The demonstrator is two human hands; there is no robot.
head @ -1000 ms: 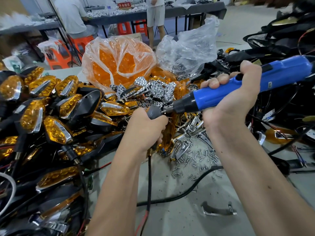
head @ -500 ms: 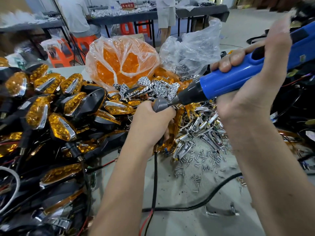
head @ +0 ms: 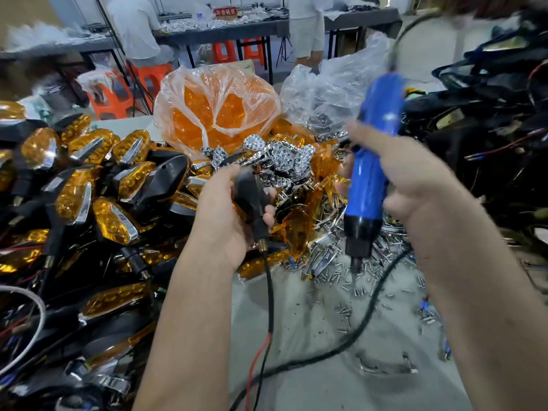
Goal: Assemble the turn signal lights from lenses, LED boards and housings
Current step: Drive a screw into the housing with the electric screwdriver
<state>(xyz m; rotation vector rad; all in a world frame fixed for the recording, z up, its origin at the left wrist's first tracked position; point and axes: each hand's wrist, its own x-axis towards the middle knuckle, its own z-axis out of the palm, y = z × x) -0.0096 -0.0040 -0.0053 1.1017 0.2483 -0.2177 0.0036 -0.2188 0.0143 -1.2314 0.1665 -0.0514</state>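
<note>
My left hand (head: 225,215) grips a black turn signal housing (head: 250,197) by its stem, with red and black wires (head: 264,345) hanging down from it. My right hand (head: 415,185) holds a blue electric screwdriver (head: 370,173) upright, its tip pointing down over loose screws (head: 350,280) on the table. The screwdriver is apart from the housing, to its right. A heap of finished amber-lens signals (head: 89,185) lies at the left. Chrome LED reflector boards (head: 281,158) are piled behind my hands, beside loose amber lenses (head: 296,229).
A plastic bag of amber lenses (head: 216,114) and a clear bag of parts (head: 332,90) stand at the back. Black housings with wires (head: 489,137) are heaped at the right. The screwdriver's black cable (head: 341,348) crosses the grey table (head: 311,390). People work at far tables.
The screwdriver has come off the housing and swung from nearly level to upright, tip down over the screws. My left hand has turned the housing so its stem shows.
</note>
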